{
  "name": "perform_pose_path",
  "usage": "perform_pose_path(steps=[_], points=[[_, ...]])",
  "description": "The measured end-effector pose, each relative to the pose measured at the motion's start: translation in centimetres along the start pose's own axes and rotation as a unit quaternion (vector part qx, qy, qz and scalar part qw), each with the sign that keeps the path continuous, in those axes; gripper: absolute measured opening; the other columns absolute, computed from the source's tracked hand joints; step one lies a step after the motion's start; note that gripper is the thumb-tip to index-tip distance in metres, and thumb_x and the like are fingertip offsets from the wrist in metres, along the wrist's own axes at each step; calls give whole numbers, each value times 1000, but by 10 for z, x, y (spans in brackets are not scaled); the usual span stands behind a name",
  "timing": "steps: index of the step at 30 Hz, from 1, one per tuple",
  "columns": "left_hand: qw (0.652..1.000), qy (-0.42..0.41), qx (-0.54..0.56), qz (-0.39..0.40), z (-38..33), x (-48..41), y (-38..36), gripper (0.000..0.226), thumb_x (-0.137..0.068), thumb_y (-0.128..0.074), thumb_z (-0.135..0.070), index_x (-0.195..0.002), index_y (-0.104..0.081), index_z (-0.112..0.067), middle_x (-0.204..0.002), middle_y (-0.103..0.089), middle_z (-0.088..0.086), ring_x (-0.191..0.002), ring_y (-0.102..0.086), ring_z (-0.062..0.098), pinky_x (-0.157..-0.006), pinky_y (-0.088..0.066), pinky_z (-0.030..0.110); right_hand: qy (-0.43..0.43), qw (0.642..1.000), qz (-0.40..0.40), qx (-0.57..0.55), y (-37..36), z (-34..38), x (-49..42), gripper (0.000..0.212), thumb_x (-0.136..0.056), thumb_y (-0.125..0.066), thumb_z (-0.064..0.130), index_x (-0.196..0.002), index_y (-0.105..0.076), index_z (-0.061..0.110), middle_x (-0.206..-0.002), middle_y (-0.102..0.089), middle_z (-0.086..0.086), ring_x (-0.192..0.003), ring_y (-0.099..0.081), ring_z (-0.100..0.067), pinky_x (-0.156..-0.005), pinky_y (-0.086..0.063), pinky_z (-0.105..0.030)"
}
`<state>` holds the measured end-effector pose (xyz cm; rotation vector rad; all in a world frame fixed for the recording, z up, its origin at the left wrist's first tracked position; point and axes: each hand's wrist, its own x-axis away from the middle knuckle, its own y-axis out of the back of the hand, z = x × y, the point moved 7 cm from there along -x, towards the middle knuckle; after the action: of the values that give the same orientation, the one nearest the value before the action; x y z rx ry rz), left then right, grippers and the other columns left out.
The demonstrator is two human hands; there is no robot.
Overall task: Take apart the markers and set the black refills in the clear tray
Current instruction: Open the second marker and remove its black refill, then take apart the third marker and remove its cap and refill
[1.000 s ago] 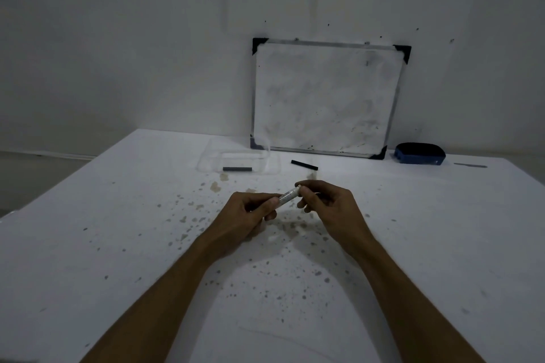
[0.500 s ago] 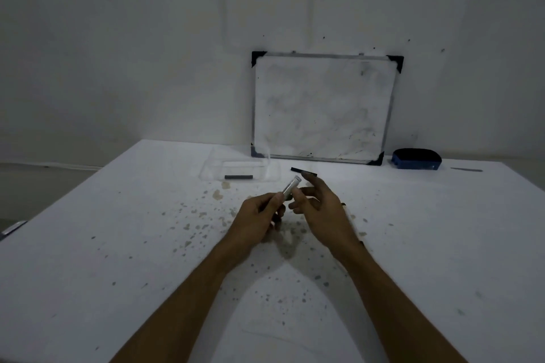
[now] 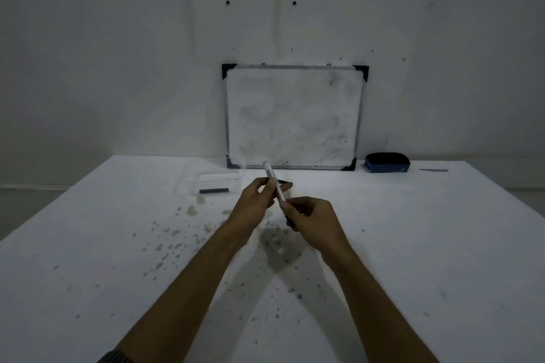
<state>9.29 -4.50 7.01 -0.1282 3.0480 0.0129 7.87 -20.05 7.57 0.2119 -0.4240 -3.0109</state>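
Where the white wall meets it, a big white table is seen, dotted with dark spots near the middle. A whiteboard is leaned against the wall at the back of the table. A blue eraser is set just right of the whiteboard. Two bare arms are stretched out over the table, and a dark cuff is seen on the left one at the bottom edge. A clear tray is placed left of the hands, near the whiteboard, and one black refill is laid flat inside it. The left hand is closed around the middle of a marker, with the fingers pressed on its body. The marker is held above the table, tilted, with its far end pointed up toward the whiteboard. The right hand is pinched on the near end of the marker, with thumb and fingers pressed together there. A small dark piece is seen on the table just behind the hands, partly hidden, so it cannot be told what it is.
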Motion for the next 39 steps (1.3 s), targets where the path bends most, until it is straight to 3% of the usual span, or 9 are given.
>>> perform_pose_path(steps=[4,7,13,18,25,28,31,35,39], points=[[984,-20,-178,-14,3,-20,-21,47,-112,-33,-45,-127,-68,-19,-115,-80,-9,-118,-68,13,-100,-48,34,-12,994,-62,91,47,-18,-19,27,-91,-72,39,-107,-77,17,-94,-77,3,-84,-71,-12,-79,-58,-25],[932,-83,-351,-34,19,-29,-16,36,-107,-51,-40,-129,-69,-18,-127,-72,3,-120,-66,23,-102,-52,38,-6,965,-158,211,90,-30,-34,21,-92,-71,31,-98,-76,12,-90,-76,-1,-76,-68,-14,-70,-55,-25],[869,-134,-474,52,51,-34,-20,58,-97,-62,-53,-141,-61,-15,-147,-56,5,-135,-48,23,-112,-34,29,-59,895,-221,383,137,-58,-72,25,-95,-61,30,-94,-72,7,-92,-71,-10,-81,-67,-25,-70,-56,-34],[849,-159,-502,47,52,-34,-22,60,-98,-57,-54,-143,-59,-13,-149,-56,7,-137,-49,26,-115,-38,38,-67,890,-226,391,142,-76,-86,28,-95,-59,30,-93,-71,5,-94,-70,-13,-84,-68,-28,-76,-58,-42],[857,-149,-490,50,52,-32,-22,56,-100,-59,-50,-144,-58,-15,-151,-55,6,-138,-47,24,-115,-35,36,22,922,-291,253,133,-67,-56,42,-91,-71,26,-123,-59,3,-119,-53,-18,-107,-56,-31,-85,-54,-39],[871,-141,-468,50,51,-32,-22,52,-101,-61,-46,-141,-60,-14,-147,-57,6,-135,-49,24,-112,-37,34,19,965,-190,182,101,-63,-39,35,-91,-69,42,-115,-61,18,-111,-55,-4,-99,-61,-19,-71,-49,-18],[901,-114,-418,29,47,-28,-16,45,-102,-61,-43,-139,-60,-18,-141,-61,3,-129,-55,19,-105,-40,27,-38,971,-59,227,64,-61,-24,57,-82,-68,65,-115,-57,20,-109,-55,-1,-98,-60,-16,-73,-47,-25],[944,-98,-315,-16,39,-16,-5,33,-101,-65,-38,-129,-67,-21,-124,-70,-4,-110,-63,8,-99,-49,26,-45,919,-34,391,46,-50,-14,46,-92,-65,49,-110,-61,7,-112,-62,-12,-98,-63,-25,-77,-50,-34],[963,-80,-257,7,36,7,-2,29,-101,-58,-55,-126,-64,-41,-111,-72,-20,-99,-67,-7,-90,-54,21,-24,956,1,293,29,-33,-7,35,-95,-60,51,-109,-64,20,-99,-72,-3,-83,-68,-16,-73,-57,-32]])
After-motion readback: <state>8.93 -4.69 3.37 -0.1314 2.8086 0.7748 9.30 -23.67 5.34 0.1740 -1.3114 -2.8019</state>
